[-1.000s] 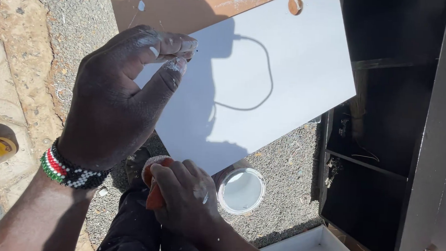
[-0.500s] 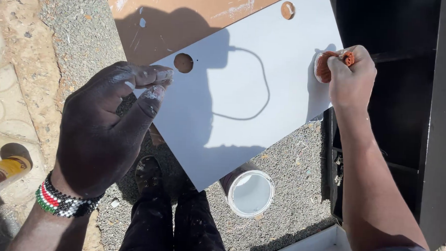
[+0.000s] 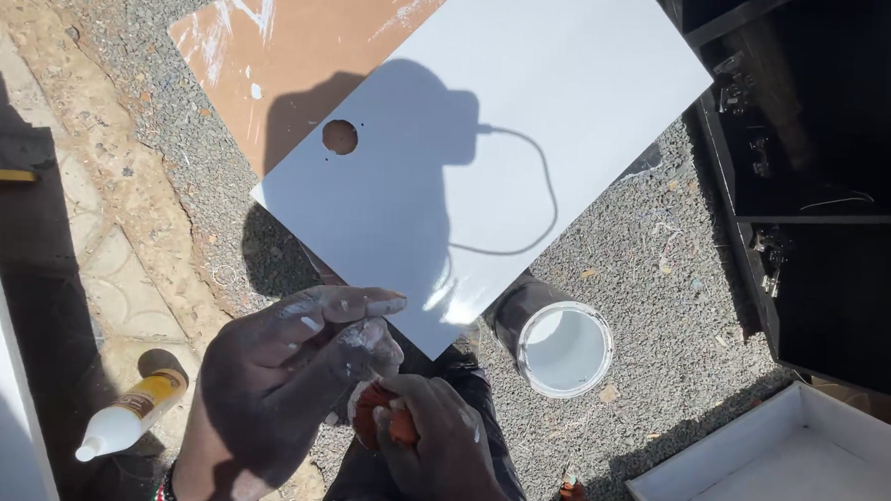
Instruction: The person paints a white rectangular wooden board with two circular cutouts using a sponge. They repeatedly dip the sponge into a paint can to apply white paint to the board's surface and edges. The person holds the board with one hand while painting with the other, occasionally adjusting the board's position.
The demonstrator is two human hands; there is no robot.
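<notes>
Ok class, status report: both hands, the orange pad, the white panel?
Left hand open beside orange pad. Right hand grips it. White panel untouched.

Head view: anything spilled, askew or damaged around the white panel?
Nothing spilled. The white panel lies askew across the brown board, which carries white smears. A glue bottle lies tipped over on the paving. Both hands, left and right, are paint-flecked around an orange pad.

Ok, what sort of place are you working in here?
Probably an outdoor furniture-finishing spot, in full sun. A white panel lies over gravel ground beside an open paint tin and a black cabinet, and both hands, the left hand especially, are smeared with white.
</notes>
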